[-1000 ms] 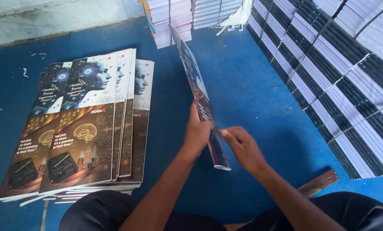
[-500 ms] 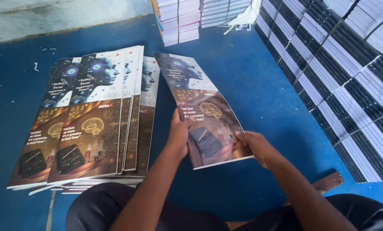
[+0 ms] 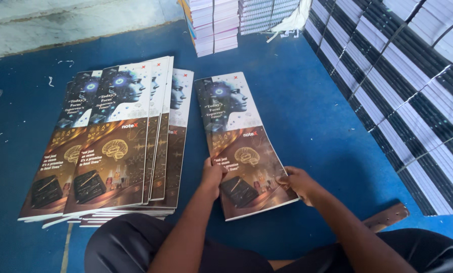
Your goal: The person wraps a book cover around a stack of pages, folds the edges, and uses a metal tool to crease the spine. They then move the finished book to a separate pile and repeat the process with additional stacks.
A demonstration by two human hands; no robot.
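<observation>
A long glossy printed cover sheet (image 3: 241, 144), pale with a blue head picture at its far end and brown with a gold brain picture at its near end, lies flat on the blue floor covering (image 3: 307, 101), just right of centre. The left hand (image 3: 212, 174) grips its near left edge, fingers closed on the sheet; the right hand (image 3: 298, 183) pinches the near right edge the same way.

To the left, a fanned pile of matching cover sheets (image 3: 115, 146) is already laid out, so by my reading a good number are done and this one is not yet added to them. How many remain cannot be told.

At the far edge stands a stack of white-edged paper blocks (image 3: 214, 25). Along the right run rows of strapped black-and-white bundles (image 3: 413, 86). A brown wooden strip (image 3: 386, 217) lies near the right knee. A pale concrete floor (image 3: 59, 20) shows at far left.
</observation>
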